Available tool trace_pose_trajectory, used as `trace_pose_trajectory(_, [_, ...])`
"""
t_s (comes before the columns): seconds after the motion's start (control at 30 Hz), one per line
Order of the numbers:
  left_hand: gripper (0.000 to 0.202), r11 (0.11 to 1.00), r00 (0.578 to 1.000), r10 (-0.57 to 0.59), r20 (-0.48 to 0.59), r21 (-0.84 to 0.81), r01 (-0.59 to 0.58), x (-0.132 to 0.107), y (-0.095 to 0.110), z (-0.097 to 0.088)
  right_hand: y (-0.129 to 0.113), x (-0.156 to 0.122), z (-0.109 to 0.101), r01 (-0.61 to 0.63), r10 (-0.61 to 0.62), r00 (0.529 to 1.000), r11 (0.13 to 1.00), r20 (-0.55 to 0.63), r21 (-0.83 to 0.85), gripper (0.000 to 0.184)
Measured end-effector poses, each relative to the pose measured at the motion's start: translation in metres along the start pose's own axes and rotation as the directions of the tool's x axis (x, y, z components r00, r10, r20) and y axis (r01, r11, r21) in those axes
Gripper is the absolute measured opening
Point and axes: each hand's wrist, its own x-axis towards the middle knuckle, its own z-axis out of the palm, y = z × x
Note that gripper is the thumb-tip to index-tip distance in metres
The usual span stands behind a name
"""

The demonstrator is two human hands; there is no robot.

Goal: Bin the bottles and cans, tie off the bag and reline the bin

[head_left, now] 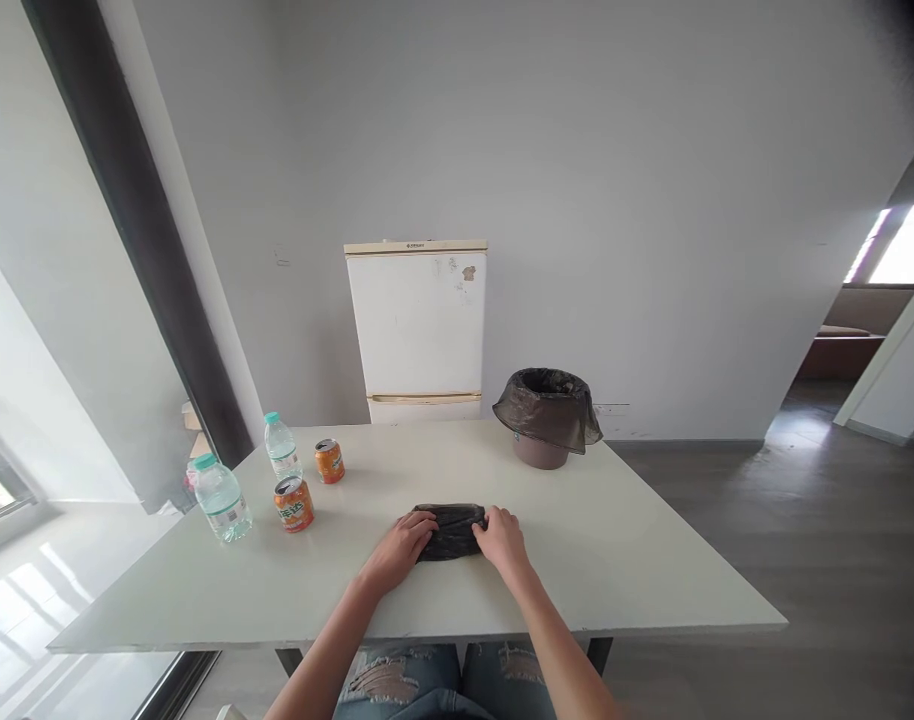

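A folded black plastic bag (451, 530) lies on the white table (622, 560) in front of me. My left hand (402, 547) grips its left end, fingers curled over the edge. My right hand (502, 540) holds the right end in the same way. Both hands rest on the tabletop with the bag between them.
A small brown bin lined with a dark bag (547, 415) stands at the table's far right. Two water bottles (221, 497) (282, 447) and two orange cans (294, 503) (329, 461) sit at the left. A white fridge (418, 330) stands against the wall behind.
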Motion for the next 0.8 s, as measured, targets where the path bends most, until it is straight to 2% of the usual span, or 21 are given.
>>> trace_pose_trajectory(0.1, [0.034, 1.0, 1.0, 0.018, 0.003, 0.003, -0.018, -0.002, 0.003, -0.002, -0.002, 0.0, -0.001, 0.044, -0.047, 0.999, 0.965, 0.005, 0.259, 0.018])
trace_pose_trajectory(0.17, [0.033, 1.0, 1.0, 0.027, 0.009, -0.005, -0.027, -0.003, 0.004, -0.003, -0.006, -0.004, -0.001, 0.067, -0.064, 0.998, 0.888, -0.021, 0.454, 0.025])
trace_pose_trajectory(0.27, [0.041, 0.999, 0.999, 0.032, 0.009, -0.028, -0.032, -0.004, 0.007, -0.004, -0.015, -0.012, 0.003, 0.081, -0.055, 0.997, 0.724, -0.059, 0.685, 0.052])
trace_pose_trajectory(0.33, [0.044, 0.999, 1.0, 0.029, -0.003, -0.045, -0.029, -0.004, 0.008, -0.006, -0.02, -0.019, 0.012, 0.067, -0.052, 0.998, 0.59, -0.045, 0.804, 0.066])
trace_pose_trajectory(0.4, [0.045, 0.998, 1.0, 0.025, -0.006, -0.055, -0.025, -0.004, 0.01, -0.007, -0.025, -0.025, 0.025, -0.011, -0.027, 0.999, 0.419, 0.025, 0.908, 0.07])
trace_pose_trajectory(0.47, [0.045, 0.998, 1.0, 0.029, 0.011, -0.057, -0.028, -0.004, 0.012, -0.009, -0.028, -0.029, 0.042, -0.093, 0.034, 0.996, 0.315, 0.086, 0.944, 0.067])
trace_pose_trajectory(0.5, [0.046, 0.998, 0.999, 0.036, 0.023, -0.058, -0.035, -0.004, 0.014, -0.01, -0.029, -0.03, 0.051, -0.112, 0.078, 0.993, 0.314, 0.092, 0.943, 0.065])
trace_pose_trajectory(0.63, [0.044, 0.994, 0.995, 0.08, 0.057, -0.083, -0.075, -0.005, 0.019, -0.014, -0.027, -0.021, 0.077, -0.112, 0.232, 0.973, 0.43, 0.01, 0.896, 0.061])
trace_pose_trajectory(0.7, [0.038, 0.992, 0.994, 0.095, 0.049, -0.091, -0.091, -0.005, 0.021, -0.015, -0.022, -0.014, 0.078, -0.12, 0.268, 0.963, 0.478, -0.014, 0.87, 0.062])
trace_pose_trajectory(0.8, [0.03, 0.988, 0.989, 0.138, 0.062, -0.076, -0.133, -0.006, 0.02, -0.014, -0.011, -0.006, 0.064, -0.091, 0.264, 0.961, 0.591, -0.086, 0.802, 0.07])
